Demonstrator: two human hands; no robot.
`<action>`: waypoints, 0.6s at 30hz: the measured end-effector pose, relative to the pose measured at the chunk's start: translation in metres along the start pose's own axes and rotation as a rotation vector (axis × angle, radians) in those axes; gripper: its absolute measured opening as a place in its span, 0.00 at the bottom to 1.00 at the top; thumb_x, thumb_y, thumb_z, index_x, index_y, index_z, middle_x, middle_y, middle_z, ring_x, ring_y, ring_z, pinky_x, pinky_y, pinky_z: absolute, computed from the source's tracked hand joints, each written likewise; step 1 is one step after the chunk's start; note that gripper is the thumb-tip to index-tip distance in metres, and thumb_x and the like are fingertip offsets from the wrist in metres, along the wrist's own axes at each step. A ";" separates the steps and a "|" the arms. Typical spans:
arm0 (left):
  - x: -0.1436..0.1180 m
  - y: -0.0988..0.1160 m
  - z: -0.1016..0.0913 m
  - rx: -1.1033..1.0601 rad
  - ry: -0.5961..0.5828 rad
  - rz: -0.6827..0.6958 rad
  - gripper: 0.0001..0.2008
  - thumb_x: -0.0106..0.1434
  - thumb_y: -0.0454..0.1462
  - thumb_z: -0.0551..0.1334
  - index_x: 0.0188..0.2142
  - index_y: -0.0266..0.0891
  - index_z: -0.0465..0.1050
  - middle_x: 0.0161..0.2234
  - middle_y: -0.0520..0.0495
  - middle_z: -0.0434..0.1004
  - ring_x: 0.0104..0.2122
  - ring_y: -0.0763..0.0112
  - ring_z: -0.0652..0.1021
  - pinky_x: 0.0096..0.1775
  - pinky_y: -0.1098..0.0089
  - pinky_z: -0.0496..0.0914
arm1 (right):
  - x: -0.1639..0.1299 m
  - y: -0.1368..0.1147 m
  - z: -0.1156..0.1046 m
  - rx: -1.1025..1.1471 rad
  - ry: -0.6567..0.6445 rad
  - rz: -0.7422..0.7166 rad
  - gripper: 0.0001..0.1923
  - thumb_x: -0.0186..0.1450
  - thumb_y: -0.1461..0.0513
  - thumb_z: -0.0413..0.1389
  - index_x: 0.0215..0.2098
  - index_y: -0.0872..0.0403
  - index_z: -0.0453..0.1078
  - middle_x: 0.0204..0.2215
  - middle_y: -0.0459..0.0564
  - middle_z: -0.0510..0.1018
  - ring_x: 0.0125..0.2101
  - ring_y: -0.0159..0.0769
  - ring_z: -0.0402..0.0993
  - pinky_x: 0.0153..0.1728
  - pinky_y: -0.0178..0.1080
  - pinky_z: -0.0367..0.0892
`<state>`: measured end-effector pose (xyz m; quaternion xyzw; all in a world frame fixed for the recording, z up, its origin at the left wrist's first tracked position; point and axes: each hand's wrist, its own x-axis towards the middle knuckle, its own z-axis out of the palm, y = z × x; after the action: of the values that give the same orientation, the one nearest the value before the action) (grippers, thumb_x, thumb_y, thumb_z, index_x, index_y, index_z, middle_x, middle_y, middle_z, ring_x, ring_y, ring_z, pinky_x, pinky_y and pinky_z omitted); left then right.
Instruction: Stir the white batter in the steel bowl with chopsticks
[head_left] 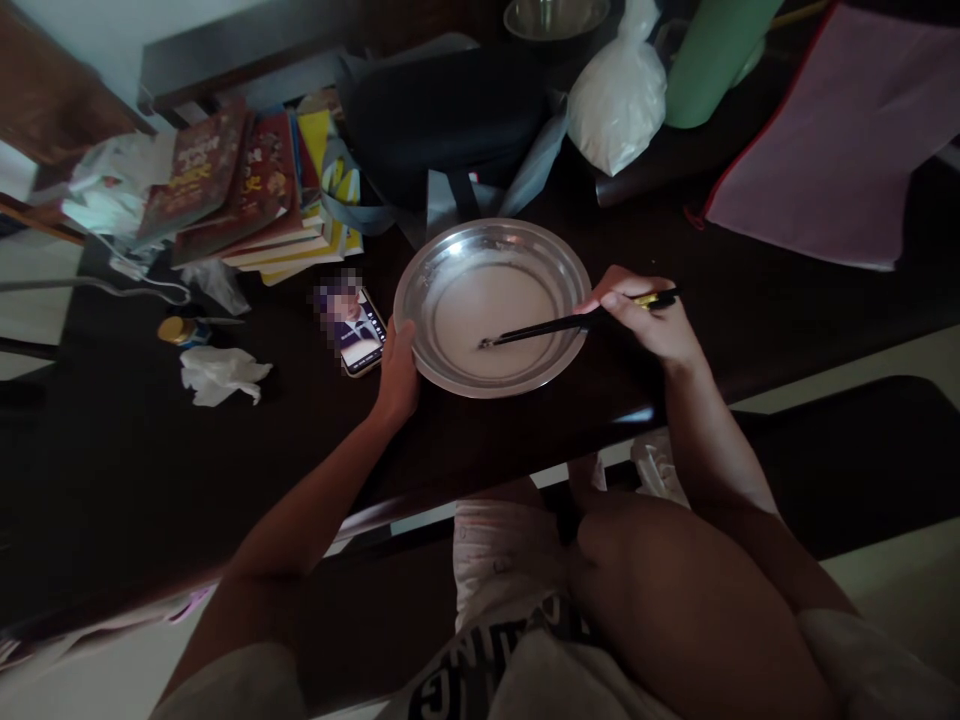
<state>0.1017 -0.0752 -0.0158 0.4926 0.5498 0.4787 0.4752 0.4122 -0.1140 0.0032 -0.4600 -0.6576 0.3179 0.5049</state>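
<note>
- Metal bowl of pale contents sits near the edge of a dark table.
- Right hand, at the bowl's right rim, grasps black chopsticks, their tips in the pale contents.
- Left hand grips the bowl's left rim, some fingers hidden.
- Lit phone lies just left of the bowl.
- Crumpled tissue rests farther left of it.

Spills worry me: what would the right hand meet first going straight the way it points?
Likely the metal bowl, at its rim; depth is unclear, so the right hand might pass above.
</note>
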 end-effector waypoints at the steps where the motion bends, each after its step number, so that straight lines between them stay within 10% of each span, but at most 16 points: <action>1: 0.000 0.000 0.000 0.012 0.001 0.008 0.09 0.70 0.43 0.56 0.39 0.42 0.72 0.50 0.42 0.79 0.60 0.53 0.71 0.58 0.60 0.69 | 0.000 0.001 0.000 -0.013 -0.004 -0.011 0.13 0.68 0.49 0.59 0.32 0.44 0.82 0.32 0.46 0.83 0.37 0.39 0.79 0.42 0.45 0.73; 18: 0.000 -0.001 0.000 0.003 0.004 0.004 0.08 0.69 0.41 0.57 0.36 0.41 0.71 0.49 0.41 0.79 0.58 0.53 0.74 0.57 0.60 0.71 | 0.000 0.001 -0.002 0.016 0.170 -0.007 0.14 0.68 0.49 0.58 0.32 0.43 0.82 0.28 0.46 0.81 0.33 0.38 0.78 0.40 0.45 0.71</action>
<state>0.1022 -0.0752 -0.0164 0.4934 0.5505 0.4800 0.4724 0.4145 -0.1134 0.0024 -0.4789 -0.6115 0.2811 0.5637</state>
